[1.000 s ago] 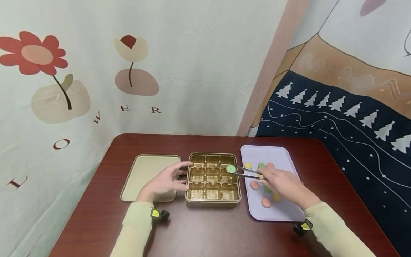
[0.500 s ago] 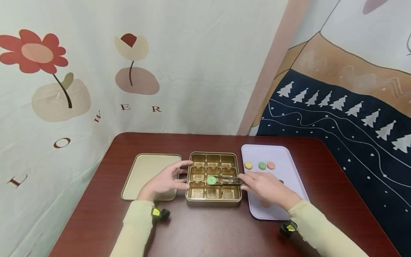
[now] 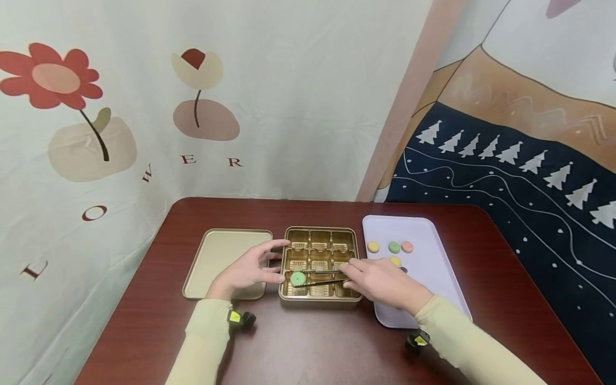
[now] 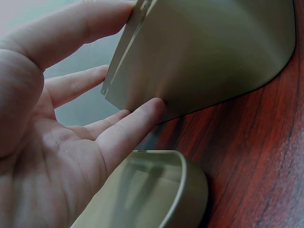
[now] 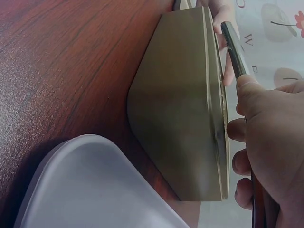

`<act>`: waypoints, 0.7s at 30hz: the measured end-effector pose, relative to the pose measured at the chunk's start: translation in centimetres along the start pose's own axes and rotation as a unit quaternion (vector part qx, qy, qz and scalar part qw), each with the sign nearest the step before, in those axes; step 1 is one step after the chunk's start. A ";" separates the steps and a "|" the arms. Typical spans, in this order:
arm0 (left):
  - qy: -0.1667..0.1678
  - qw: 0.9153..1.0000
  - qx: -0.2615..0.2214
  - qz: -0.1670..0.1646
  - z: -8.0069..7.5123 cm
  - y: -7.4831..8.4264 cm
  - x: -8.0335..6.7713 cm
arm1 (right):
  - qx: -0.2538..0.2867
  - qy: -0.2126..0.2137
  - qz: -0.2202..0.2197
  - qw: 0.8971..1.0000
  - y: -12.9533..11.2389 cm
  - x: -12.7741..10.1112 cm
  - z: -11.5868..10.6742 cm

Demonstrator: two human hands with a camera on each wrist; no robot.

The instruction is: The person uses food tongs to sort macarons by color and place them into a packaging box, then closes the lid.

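My right hand (image 3: 385, 283) grips a pair of metal tongs (image 5: 233, 47) that reach leftward across the gold tin (image 3: 320, 305). Between the tong tips is a green macaron (image 3: 298, 278), over the tin's front-left compartment; whether it touches the bottom I cannot tell. The tin has a gold insert divided into several square compartments. My left hand (image 3: 246, 271) rests against the tin's left side, fingers spread and mostly straight. In the left wrist view its fingertips touch the tin's outer wall (image 4: 204, 52).
A shallow gold lid (image 3: 223, 262) lies left of the tin, partly under my left hand. On the right, a lilac tray (image 3: 440, 272) carries yellow (image 3: 372, 246), green (image 3: 394, 247) and pink macarons (image 3: 407, 247); my right hand and arm cover part of it.
My right hand has moved left and toward me with the tongs, bringing the green macaron from the tin's right side to its front-left compartment. The left hand has stayed put.
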State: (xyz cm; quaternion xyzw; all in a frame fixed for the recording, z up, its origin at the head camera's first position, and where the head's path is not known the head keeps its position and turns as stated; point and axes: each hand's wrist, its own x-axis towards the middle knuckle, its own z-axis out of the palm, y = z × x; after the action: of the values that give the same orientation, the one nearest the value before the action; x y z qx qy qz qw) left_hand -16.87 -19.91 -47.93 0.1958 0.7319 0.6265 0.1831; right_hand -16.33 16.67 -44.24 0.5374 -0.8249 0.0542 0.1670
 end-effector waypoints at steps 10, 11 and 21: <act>0.000 1.000 -0.002 -0.004 0.0 0.0 0.1 | -0.020 -0.019 0.003 1.000 -0.1 0.1 -0.1; 0.001 1.000 -0.003 -0.005 0.0 0.0 0.1 | -0.021 -0.020 0.004 1.000 -0.1 0.1 -0.1; 0.000 1.000 -0.002 -0.005 0.1 0.1 0.0 | -0.024 -0.031 0.014 0.999 -0.2 0.1 -0.3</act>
State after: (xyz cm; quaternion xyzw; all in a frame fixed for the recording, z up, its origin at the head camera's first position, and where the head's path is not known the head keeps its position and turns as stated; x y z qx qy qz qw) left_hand -16.87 -19.80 -47.87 0.1917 0.7313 0.6273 0.1869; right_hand -16.12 16.60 -43.98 0.5230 -0.8381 0.0205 0.1534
